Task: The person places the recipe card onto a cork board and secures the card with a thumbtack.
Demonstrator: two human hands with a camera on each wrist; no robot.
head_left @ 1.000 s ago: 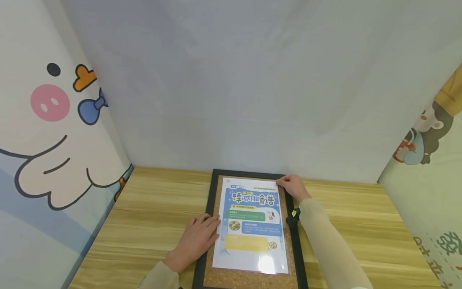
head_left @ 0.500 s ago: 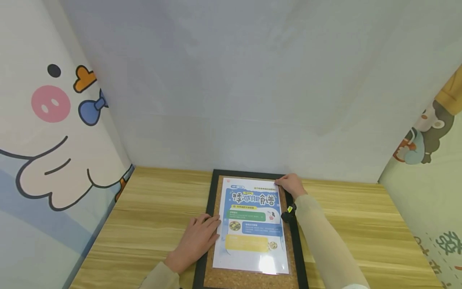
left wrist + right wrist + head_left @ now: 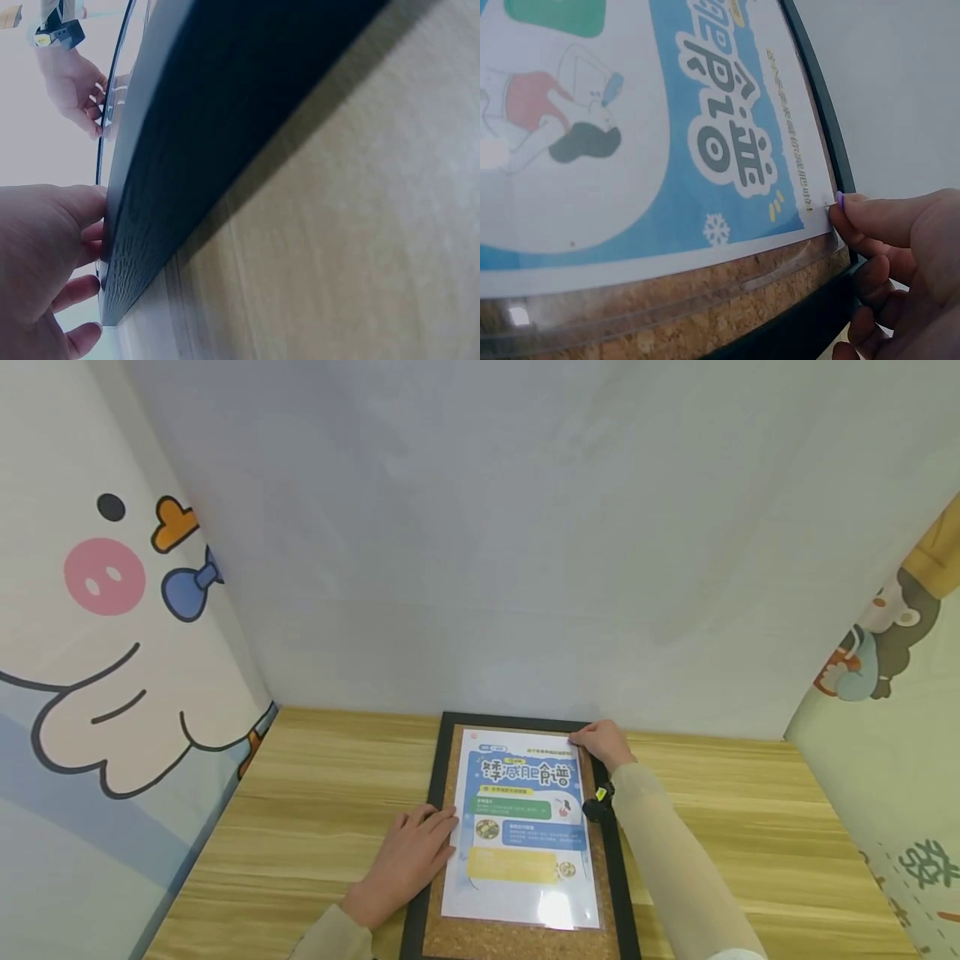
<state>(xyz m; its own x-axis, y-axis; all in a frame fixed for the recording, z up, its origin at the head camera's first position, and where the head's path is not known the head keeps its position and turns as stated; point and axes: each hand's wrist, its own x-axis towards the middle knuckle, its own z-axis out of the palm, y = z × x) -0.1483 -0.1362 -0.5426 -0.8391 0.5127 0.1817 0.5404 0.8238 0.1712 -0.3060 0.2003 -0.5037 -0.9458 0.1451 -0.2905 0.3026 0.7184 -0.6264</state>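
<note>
A laminated poster [image 3: 528, 902] with blue, green and yellow panels lies on a cork board [image 3: 517, 939] in a black frame [image 3: 626, 893]. At the poster's top right corner, my right hand [image 3: 607, 745] pinches a purple push pin [image 3: 841, 200] between thumb and index finger. The pin's thin point meets the sheet by the corner in the right wrist view; the other fingers curl beside the frame. My left hand [image 3: 411, 853] rests across the frame's left side, fingers extended, tips at the poster's left edge.
The board lies on a wood-grain table [image 3: 322, 793], its far edge close to a pale curtain [image 3: 480, 568]. Printed cartoon panels [image 3: 105, 577] stand at the left and right. A small black camera [image 3: 597, 806] is strapped to the right wrist.
My right hand has shifted slightly left, inward from the poster's top right corner, and its wrist has moved a little left and up. The left hand and the board have stayed put.
</note>
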